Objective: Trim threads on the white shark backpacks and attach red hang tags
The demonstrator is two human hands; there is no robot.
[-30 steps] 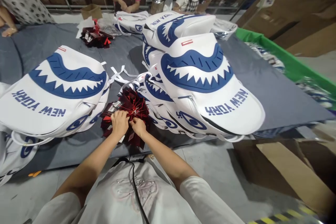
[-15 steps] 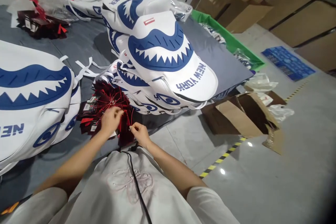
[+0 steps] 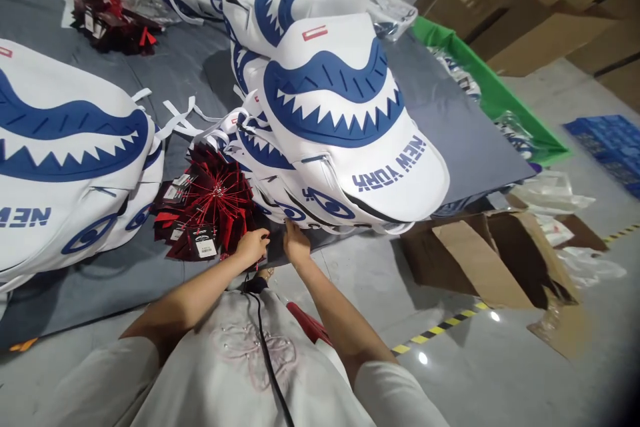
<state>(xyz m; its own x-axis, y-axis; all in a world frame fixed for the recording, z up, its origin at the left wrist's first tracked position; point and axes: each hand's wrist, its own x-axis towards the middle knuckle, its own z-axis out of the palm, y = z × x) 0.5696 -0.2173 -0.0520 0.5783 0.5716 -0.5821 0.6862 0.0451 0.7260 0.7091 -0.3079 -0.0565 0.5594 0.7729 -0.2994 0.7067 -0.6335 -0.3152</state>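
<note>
A bundle of red and black tags with red strings (image 3: 219, 192) lies on the grey-covered table. My left hand (image 3: 253, 247) is at the bundle's lower right edge, its fingers pressed together on something too small to make out. Just to its right, my right hand (image 3: 296, 244) has its fingers together near the lower edge of a stack of white and blue backpacks (image 3: 333, 93); what it pinches, if anything, is hidden. White straps (image 3: 187, 117) lie behind the tags.
More white backpacks (image 3: 75, 147) lie at the left. Another tag bundle (image 3: 115, 23) is at the back left. A green bin (image 3: 520, 117) stands beyond the table's right side, and an open cardboard box (image 3: 470, 253) is on the floor. People are partly visible at the far side.
My left hand has moved right, off the middle of the tag bundle to its edge. My right hand has moved right and up, towards the backpack stack. The view has shifted.
</note>
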